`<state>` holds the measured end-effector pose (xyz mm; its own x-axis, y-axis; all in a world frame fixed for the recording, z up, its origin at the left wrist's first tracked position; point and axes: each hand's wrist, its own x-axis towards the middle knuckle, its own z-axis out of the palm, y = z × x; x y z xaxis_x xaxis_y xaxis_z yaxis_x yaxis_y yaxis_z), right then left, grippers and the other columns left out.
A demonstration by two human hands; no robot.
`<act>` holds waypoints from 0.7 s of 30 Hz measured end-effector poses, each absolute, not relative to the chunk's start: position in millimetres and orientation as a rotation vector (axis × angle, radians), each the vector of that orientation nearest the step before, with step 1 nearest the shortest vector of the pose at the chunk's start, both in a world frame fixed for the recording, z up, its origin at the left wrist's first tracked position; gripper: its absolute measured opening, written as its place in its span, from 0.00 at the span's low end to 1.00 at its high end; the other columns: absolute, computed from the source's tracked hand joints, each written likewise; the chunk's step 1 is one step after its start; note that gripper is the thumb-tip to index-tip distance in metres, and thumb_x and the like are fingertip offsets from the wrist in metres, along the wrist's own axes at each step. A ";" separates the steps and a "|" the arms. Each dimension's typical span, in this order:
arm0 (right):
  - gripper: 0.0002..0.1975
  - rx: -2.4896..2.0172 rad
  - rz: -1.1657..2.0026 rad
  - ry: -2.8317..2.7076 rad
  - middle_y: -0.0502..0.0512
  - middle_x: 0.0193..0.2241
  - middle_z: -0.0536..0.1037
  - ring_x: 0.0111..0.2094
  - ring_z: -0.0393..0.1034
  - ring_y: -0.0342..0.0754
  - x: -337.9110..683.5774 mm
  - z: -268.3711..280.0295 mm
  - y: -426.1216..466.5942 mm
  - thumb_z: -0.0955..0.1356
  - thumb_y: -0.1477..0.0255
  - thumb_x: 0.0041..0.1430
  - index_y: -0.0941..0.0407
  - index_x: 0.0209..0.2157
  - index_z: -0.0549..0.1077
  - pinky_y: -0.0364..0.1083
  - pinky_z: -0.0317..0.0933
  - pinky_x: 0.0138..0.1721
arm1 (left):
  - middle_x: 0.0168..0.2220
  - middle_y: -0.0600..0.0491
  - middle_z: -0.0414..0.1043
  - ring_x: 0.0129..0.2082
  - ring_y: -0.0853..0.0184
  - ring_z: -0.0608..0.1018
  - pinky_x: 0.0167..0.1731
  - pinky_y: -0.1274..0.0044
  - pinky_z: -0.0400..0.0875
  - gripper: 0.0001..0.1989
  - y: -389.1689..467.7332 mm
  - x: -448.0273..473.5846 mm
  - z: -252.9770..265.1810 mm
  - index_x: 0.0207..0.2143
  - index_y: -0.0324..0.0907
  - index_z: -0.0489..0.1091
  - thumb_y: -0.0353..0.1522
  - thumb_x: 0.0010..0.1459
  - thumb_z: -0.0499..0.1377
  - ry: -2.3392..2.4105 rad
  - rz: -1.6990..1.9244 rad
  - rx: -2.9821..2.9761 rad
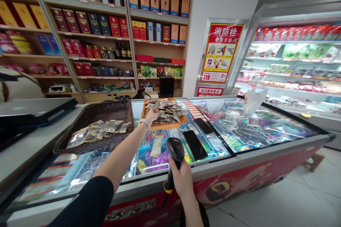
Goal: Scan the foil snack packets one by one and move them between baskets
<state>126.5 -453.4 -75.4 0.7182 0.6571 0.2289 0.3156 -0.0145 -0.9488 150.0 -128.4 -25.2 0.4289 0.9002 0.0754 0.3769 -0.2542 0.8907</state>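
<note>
My left hand (152,115) is at the left side of an orange wicker basket (166,126), its fingers bent onto the small clear packets (170,105) heaped there. The fingers look closed on one packet, though their tips are partly hidden. My right hand (183,177) is wrapped round the handle of a black barcode scanner (176,149), held upright in front of the freezer. To the left, a dark brown wicker basket (110,108) holds more packets (99,130), lying at its near side.
Both baskets rest on a glass-topped chest freezer (213,168). One black phone (195,144) lies beside the scanner, another phone (203,126) behind it. A crumpled plastic bag (254,101) is at right. The scanner's cord (163,204) hangs below. At left is a counter (39,140).
</note>
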 end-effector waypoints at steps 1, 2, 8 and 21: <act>0.25 -1.612 0.319 -0.811 0.61 0.34 0.85 0.39 0.79 0.61 125.5 -74.1 -453.4 0.65 0.52 0.64 0.58 0.41 0.83 0.50 0.67 0.41 | 0.33 0.48 0.74 0.35 0.61 0.79 0.34 0.74 0.72 0.19 -133.2 145.3 -23.8 0.46 0.39 0.65 0.34 0.54 0.66 1.078 0.762 1.787; 0.25 -1.607 0.316 -0.817 0.61 0.33 0.85 0.38 0.79 0.61 124.1 -72.6 -453.2 0.65 0.52 0.64 0.58 0.41 0.83 0.50 0.67 0.41 | 0.33 0.50 0.74 0.32 0.64 0.79 0.32 0.76 0.72 0.19 -138.7 139.3 -22.1 0.48 0.39 0.64 0.33 0.56 0.64 1.060 0.759 1.752; 0.25 -1.552 0.319 -0.861 0.62 0.33 0.86 0.38 0.80 0.61 107.4 -59.8 -446.7 0.66 0.53 0.63 0.60 0.40 0.84 0.49 0.69 0.40 | 0.30 0.55 0.71 0.28 0.69 0.76 0.29 0.79 0.73 0.26 -182.8 78.0 -18.0 0.58 0.41 0.64 0.35 0.58 0.63 0.737 0.940 1.605; 0.23 -1.639 0.438 -1.151 0.61 0.34 0.86 0.38 0.80 0.61 52.2 -63.7 -432.1 0.67 0.54 0.63 0.59 0.41 0.83 0.49 0.68 0.39 | 0.27 0.55 0.72 0.25 0.68 0.77 0.26 0.77 0.74 0.28 -262.1 -43.0 -105.1 0.60 0.40 0.64 0.39 0.60 0.59 0.853 1.272 1.491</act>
